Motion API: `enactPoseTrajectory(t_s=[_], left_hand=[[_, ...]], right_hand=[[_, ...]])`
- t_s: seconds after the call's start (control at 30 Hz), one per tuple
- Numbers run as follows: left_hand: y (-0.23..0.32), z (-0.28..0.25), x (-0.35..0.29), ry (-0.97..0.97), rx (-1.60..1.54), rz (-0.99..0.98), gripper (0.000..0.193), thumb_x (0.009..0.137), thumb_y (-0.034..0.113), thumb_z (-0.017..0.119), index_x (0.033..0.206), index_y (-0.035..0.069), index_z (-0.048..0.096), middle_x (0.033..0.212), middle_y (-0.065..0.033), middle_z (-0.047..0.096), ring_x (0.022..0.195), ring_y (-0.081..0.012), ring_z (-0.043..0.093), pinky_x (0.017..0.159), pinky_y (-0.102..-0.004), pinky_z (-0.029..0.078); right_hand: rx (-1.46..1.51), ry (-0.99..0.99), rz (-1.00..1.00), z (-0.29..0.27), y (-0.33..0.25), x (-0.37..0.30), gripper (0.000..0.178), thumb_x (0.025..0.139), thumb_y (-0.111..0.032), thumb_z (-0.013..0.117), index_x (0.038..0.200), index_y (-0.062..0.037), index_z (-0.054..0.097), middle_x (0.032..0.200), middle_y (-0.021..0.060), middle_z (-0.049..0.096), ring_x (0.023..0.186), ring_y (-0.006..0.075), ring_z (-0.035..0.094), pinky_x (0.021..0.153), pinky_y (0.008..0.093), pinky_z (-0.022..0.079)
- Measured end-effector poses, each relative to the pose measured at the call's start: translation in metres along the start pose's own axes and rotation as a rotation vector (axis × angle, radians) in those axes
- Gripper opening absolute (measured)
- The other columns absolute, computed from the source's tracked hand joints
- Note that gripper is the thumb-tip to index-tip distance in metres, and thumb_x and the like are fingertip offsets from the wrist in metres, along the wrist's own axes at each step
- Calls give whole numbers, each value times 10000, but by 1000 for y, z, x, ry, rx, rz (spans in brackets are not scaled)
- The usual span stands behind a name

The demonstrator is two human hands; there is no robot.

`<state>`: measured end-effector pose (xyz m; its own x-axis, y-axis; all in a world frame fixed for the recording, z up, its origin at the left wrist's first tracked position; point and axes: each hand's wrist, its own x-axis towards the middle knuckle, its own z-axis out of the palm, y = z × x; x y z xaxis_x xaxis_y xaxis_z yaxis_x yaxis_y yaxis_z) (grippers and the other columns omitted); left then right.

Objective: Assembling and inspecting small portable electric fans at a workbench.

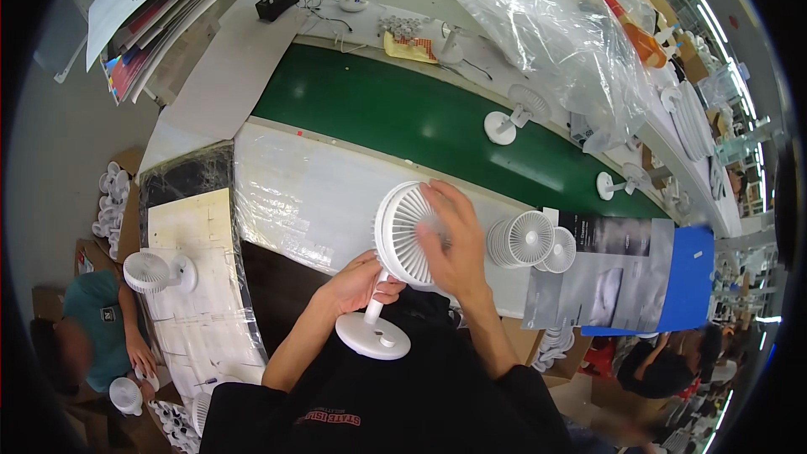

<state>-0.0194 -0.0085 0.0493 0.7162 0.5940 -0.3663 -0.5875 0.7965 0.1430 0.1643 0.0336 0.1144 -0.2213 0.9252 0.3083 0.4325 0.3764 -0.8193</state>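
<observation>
A small white desk fan [408, 234] with a ribbed round head, a short stem and a round base is held up in front of my body. My left hand [357, 282] is closed round the stem just below the head. My right hand [452, 240] rests against the front grille, fingers toward the upper rim and thumb across the face. The fan's base [373, 337] tilts toward me, a small round knob on it. Just right of my right hand, a stack of white fan grilles [523, 240] lies on the white worktop [294, 189].
Behind the worktop runs a green conveyor belt [361, 92] carrying more white fans [514, 113]. Another fan [155, 272] lies on the cardboard-covered table at left, near a seated co-worker [101, 328]. Printed grey sheets [609, 273] lie at right. Plastic film [521, 17] drapes over the upper shelf.
</observation>
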Motion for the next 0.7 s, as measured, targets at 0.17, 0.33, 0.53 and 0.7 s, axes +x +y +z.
enactPoseTrajectory(t_s=[0.17,0.33,0.53,0.7], left_hand=[[-1,35,-4,234,145,-6,114,996,50,418,1096,34,472,810,-99,510,596,-118,436,459,-211,331],[-5,29,-4,64,141,-2,181,999,72,435,1167,22,477,865,-125,555,636,-145,509,501,-222,400],[36,63,-37,29,1444,220,469,939,161,590,1343,22,397,1044,-171,602,803,-233,622,697,-309,503],[42,99,-41,108,1725,983,893,719,332,814,1415,33,342,1171,-195,591,982,-343,609,894,-420,467]], right_hand=[[-300,-94,-2,-18,-35,-10,936,585,-314,864,1404,-80,474,1463,207,343,1275,396,421,1045,465,367],[-176,-133,-23,-33,-30,-7,1198,419,-353,912,1461,-81,389,1473,246,319,1282,431,422,1077,501,325],[-9,-115,-76,-37,-18,-16,1179,426,-345,896,1453,-55,393,1484,233,322,1315,411,399,1074,496,329],[113,-118,-118,-27,-17,-28,1195,428,-396,864,1468,-83,365,1487,225,309,1320,414,387,1070,487,340]])
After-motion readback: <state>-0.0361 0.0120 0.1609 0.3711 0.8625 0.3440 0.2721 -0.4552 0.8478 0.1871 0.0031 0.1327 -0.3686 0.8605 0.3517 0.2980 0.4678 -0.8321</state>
